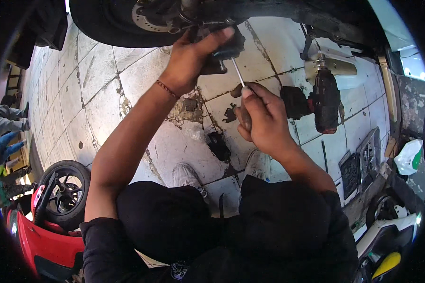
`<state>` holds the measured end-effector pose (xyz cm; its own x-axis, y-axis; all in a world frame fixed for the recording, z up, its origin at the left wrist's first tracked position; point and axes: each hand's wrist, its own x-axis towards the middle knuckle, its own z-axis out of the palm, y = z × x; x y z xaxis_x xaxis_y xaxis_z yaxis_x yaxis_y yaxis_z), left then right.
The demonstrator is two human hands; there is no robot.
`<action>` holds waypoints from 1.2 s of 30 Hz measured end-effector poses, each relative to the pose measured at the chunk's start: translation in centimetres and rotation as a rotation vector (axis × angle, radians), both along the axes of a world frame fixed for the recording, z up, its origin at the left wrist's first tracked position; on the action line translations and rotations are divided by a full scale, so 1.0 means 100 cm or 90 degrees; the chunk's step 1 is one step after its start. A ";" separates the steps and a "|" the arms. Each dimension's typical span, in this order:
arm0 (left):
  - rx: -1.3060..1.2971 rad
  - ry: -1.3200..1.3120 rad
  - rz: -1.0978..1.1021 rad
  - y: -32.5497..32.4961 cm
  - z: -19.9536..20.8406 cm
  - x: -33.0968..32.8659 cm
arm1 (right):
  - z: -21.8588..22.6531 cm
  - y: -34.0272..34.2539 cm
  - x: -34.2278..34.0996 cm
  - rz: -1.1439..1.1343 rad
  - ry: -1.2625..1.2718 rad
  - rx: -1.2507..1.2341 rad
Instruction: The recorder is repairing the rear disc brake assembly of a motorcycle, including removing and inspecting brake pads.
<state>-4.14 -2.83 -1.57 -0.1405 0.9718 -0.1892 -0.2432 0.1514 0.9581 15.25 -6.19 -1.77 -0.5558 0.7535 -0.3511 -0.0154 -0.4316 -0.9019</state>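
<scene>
My left hand [189,59] is closed around a dark brake caliper [233,43], thumb lying over its top, just below a motorcycle wheel [108,35] with a drilled brake disc [146,22]. A screwdriver [239,73] is gripped in my right hand [264,115], its thumb along the handle. The metal shaft points up and away, and its tip meets the caliper's near side, beside a small protruding pin [222,66]. My left fingers are mostly hidden behind the caliper.
A cordless impact driver [326,101] lies on the tiled floor to the right. A flat black part [219,147] rests between my shoes. Red motorcycle bodywork [47,240] and a wheel [65,194] stand at lower left; tool trays [349,174] lie right. People [9,122] are at far left.
</scene>
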 end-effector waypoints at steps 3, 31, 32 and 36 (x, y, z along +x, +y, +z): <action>0.005 0.064 0.038 0.000 0.005 0.002 | 0.005 -0.001 0.004 0.000 -0.006 0.017; 0.078 -0.041 -0.153 0.004 -0.014 -0.032 | -0.243 -0.127 0.430 -0.233 -0.958 0.283; 0.089 -0.045 -0.143 0.007 -0.018 -0.031 | -0.245 -0.128 0.422 -0.227 -0.954 0.293; 0.098 -0.018 -0.123 0.000 -0.021 -0.037 | -0.132 -0.125 0.251 -0.014 -0.566 0.392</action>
<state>-7.80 -2.81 -3.64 0.0540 0.9978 -0.0381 -0.2510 0.0505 0.9667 40.37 -18.73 -14.96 -0.2733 0.9449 -0.1803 0.7492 0.0915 -0.6560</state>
